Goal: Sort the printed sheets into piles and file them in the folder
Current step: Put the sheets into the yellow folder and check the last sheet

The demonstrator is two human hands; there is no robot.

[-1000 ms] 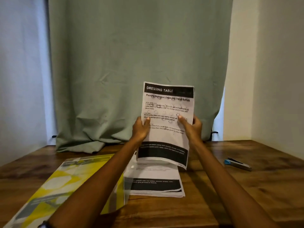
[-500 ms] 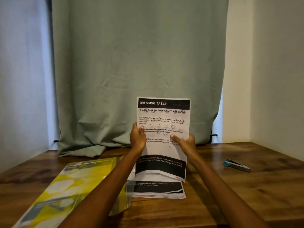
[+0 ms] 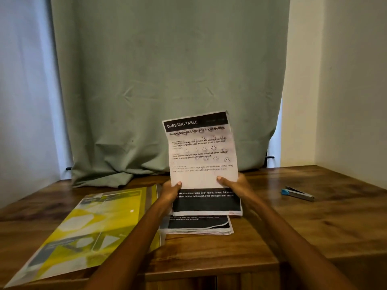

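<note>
The sheet (image 3: 202,162) has dropped lower; left hand (image 3: 170,192) and right hand (image 3: 236,184) pinch its sides.

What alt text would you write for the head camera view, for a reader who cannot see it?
Two bare hands, left hand and right hand, hold a white printed sheet headed "DRESSING TABLE" upright above a stack of similar printed sheets on a brown wooden table. A yellow plastic folder lies to the left, a blue and grey stapler to the right, and a green curtain hangs behind.
</note>
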